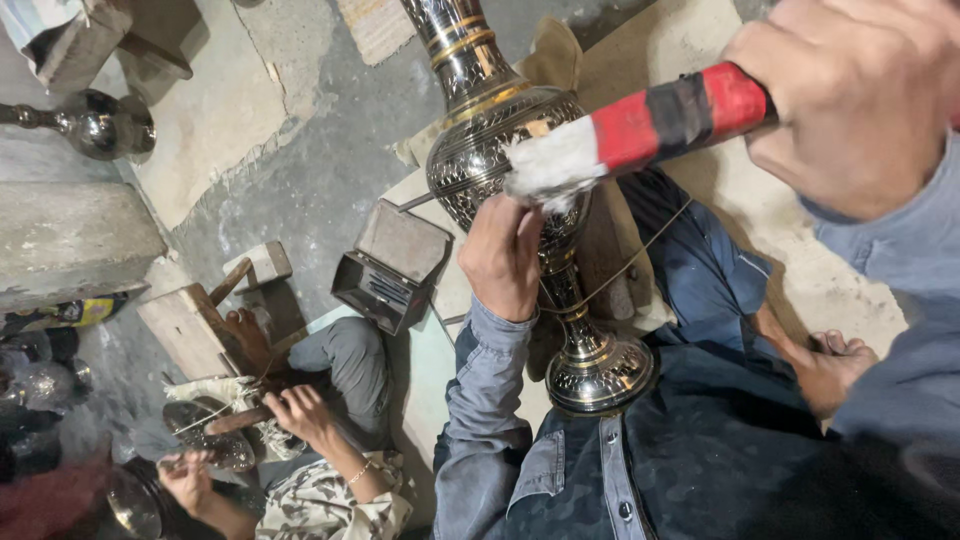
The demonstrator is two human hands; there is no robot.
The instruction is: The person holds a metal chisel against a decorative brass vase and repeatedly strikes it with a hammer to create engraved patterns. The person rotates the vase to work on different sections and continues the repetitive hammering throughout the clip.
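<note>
**Vase steadied, brush at its belly**

Rough grey concrete floor spreads under you, with a tan mat (690, 40) laid beneath the work. Your left hand (503, 256) is wrapped around the narrow stem of the tall engraved metal vase (500, 140), fingers closed tight on it just below the patterned bulb (the thumb side faces you, so the fingertips themselves are hidden behind the stem). The vase leans across your lap, its round foot (598, 372) resting against your dark denim shirt, its neck pointing away toward the floor.

Your right hand (850, 100) is fisted around the red-and-black taped handle of a brush (650, 125), and the brush's white fibre tip touches the bulb right above your left knuckles.

Beside you, lower left, another person's hands (300, 410) hold a tool over a small metal dish (205, 430). A small dark metal box (390, 265) sits open on the floor between you, and a wooden block (190, 330) lies near that person.
</note>
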